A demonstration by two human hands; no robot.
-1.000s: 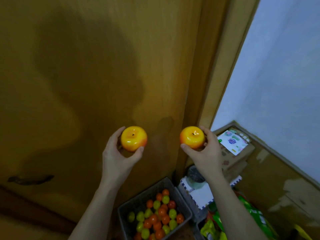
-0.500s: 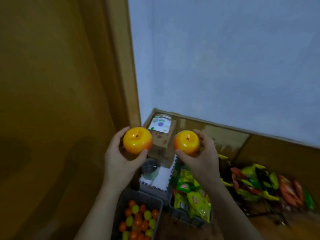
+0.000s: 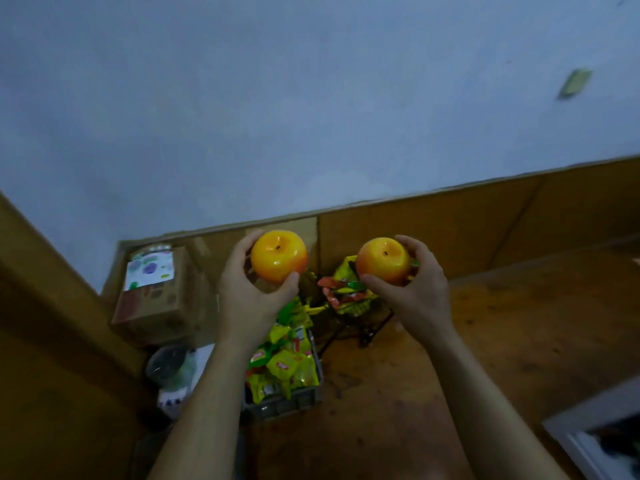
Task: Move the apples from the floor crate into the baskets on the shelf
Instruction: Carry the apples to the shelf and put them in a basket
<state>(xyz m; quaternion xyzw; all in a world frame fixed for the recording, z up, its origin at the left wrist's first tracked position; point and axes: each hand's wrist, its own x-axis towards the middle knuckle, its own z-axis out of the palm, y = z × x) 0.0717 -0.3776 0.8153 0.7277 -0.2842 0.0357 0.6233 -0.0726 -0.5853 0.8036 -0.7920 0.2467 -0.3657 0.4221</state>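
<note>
Speaker 1: Now, what has changed?

Speaker 2: View has swung right. The left hand [image 3: 249, 306] curls round one apple [image 3: 278, 259], the right hand [image 3: 415, 296] round a second apple [image 3: 382, 259], both raised above a snack crate [image 3: 280, 405]; no shelf baskets visible yet.

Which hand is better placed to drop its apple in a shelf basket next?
Right, tentatively. Left hand and right hand hold their apples level; no shelf basket shows, but a wooden panel closes the left while floor opens rightward.

I get a dim, bluish view, blurred throughout. Faint glare sits on the left apple [image 3: 278, 259] and right apple [image 3: 382, 259]; corners look stretched.
</note>
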